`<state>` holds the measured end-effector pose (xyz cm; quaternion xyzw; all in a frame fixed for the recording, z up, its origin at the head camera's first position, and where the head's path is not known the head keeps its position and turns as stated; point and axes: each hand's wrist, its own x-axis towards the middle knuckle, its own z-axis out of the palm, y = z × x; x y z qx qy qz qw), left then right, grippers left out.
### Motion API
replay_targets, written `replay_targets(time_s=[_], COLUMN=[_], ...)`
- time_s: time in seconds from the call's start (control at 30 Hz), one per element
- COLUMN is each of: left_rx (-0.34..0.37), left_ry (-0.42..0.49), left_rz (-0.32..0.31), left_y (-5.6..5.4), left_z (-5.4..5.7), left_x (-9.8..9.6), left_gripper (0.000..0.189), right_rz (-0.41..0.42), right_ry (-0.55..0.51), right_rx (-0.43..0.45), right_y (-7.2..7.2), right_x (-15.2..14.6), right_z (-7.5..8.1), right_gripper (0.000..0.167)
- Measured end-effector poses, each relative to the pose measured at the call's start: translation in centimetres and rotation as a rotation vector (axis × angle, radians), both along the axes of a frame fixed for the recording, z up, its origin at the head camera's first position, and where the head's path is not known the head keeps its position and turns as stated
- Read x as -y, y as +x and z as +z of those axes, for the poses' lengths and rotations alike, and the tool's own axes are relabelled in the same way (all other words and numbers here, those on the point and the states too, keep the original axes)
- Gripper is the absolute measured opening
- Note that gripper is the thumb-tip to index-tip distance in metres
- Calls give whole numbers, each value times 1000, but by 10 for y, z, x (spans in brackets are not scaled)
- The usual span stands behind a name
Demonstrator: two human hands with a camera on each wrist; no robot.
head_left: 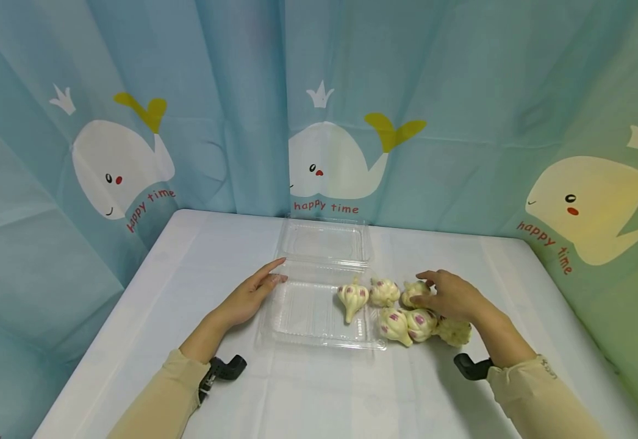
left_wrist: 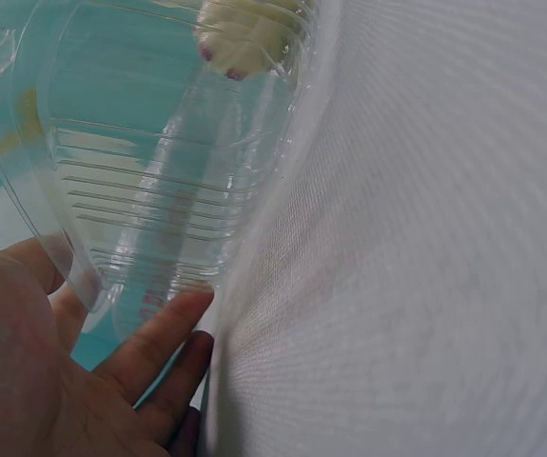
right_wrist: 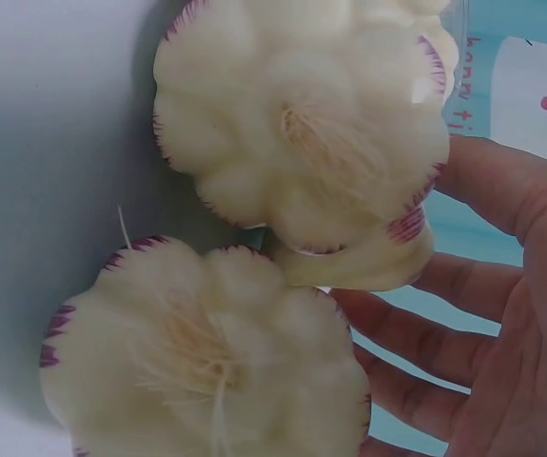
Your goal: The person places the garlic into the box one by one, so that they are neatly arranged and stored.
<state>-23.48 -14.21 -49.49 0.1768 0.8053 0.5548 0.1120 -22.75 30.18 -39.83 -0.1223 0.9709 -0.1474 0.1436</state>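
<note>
A clear plastic clamshell box [head_left: 308, 311] lies with its lid [head_left: 324, 241] folded back. My left hand [head_left: 250, 297] touches its left rim, fingers extended; in the left wrist view the fingertips [left_wrist: 192, 303] rest against the clear wall. One garlic bulb [head_left: 352, 296] sits inside the box at its right end, stem toward me. My right hand [head_left: 451, 297] holds another garlic bulb [head_left: 413, 296] between thumb and fingers, beside the box. In the right wrist view two garlic bulbs [right_wrist: 302, 124] with purple-streaked cloves and root tufts partly hide that grip.
Several more garlic bulbs [head_left: 394, 325] cluster against the box's right side, the rightmost bulb [head_left: 453, 331] below my right hand. A white-covered table [head_left: 319, 396] carries everything. Behind it hangs a blue curtain [head_left: 451, 73] with whale prints.
</note>
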Motion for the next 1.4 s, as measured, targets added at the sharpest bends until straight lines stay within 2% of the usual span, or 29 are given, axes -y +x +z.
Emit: replay_targets(time_s=[0.47,0.63,0.8,1.13,1.4], left_rx=[2,-4,1,1,-12], left_ry=[-11,-6,-12,-5,0], left_rz=[4,-3,-3,-5,-4], left_y=[0,-1,-2,-1,-1], left_z=[0,-3,-5,-1,-2], left_x=[0,0,0,1,0], left_gripper=[54,52,52,52,52], right_rz=[-4,-6,0,-3,3], right_ry=[-18,-26,-41,-49,-50], right_rx=[19,7,-26,-47,-97], right_y=[1,2,3,-1,2], right_x=[0,-1,-3,-2,2], right_z=[-6,-5,-1,10,18], right_gripper=[70,69,68,69,68])
